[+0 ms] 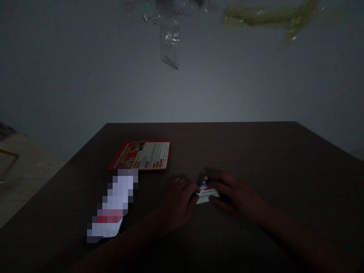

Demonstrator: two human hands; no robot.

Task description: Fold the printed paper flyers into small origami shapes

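Note:
Between my hands on the dark table (236, 148) is a small piece of printed paper (205, 195), whitish with a red line and a coloured picture at its far tip. It looks folded, though dim light hides its exact shape. My left hand (179, 201) has thumb and forefinger pinched at the paper's left edge. On the opposite side, my right hand (231, 191) holds the paper's right end, thumb on the near side and fingers across the far side. The fingers cover parts of both ends.
A red and cream printed card or booklet (150, 155) lies at the table's back left. Nearer, beside my left forearm, is a bright, pixelated long object (119, 197), perhaps a lit phone. Behind the table rises a grey wall (199, 87) with clear and yellowish tape (261, 19).

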